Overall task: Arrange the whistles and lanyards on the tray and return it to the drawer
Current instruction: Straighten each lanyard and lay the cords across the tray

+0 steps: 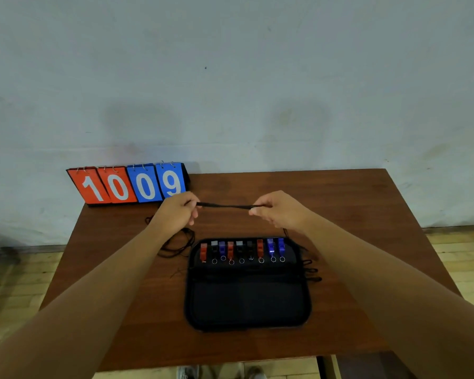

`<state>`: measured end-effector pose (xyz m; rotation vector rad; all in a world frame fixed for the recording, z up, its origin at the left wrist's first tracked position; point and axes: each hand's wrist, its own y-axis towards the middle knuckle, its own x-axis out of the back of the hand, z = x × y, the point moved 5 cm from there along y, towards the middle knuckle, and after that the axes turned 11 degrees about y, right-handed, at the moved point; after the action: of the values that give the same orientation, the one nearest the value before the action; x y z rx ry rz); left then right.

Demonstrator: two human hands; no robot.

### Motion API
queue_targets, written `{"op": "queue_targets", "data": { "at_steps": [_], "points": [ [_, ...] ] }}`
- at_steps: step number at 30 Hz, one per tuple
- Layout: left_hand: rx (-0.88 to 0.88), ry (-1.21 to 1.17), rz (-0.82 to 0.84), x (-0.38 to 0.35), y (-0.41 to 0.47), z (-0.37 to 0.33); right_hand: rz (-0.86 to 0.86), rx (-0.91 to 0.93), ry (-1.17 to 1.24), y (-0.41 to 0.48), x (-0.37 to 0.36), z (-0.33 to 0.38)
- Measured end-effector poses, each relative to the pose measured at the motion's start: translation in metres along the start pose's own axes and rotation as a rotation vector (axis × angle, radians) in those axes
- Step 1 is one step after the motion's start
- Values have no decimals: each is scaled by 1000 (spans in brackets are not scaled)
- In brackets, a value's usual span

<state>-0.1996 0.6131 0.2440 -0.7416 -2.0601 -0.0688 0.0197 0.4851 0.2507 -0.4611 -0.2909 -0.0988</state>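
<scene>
Scoreboard [129, 184] behind tray [246, 305], loose lanyards [175, 244] alongside

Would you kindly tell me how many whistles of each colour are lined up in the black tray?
Red whistles: 3
Black whistles: 3
Blue whistles: 3
Total: 9

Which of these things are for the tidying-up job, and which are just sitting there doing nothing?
For the job:
- black lanyard, pulled straight between the left hand and right hand
- loose lanyards on the table
- row of whistles
- black tray they sit in

Just lying about:
- flip scoreboard showing 1009
</scene>
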Motion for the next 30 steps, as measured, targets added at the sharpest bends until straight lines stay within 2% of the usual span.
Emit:
{"op": "queue_targets", "data": {
  "at_steps": [9, 17, 30],
  "points": [
    [140, 76, 142, -43, -34, 50, 34, -22, -225, -18, -4, -59],
    [87, 242, 124, -82, -51, 72, -26, -110, -306, -36, -15, -121],
    [107, 301, 141, -128, -69, 99, -80, -165, -380, -53, -30, -190]
  ]
}}
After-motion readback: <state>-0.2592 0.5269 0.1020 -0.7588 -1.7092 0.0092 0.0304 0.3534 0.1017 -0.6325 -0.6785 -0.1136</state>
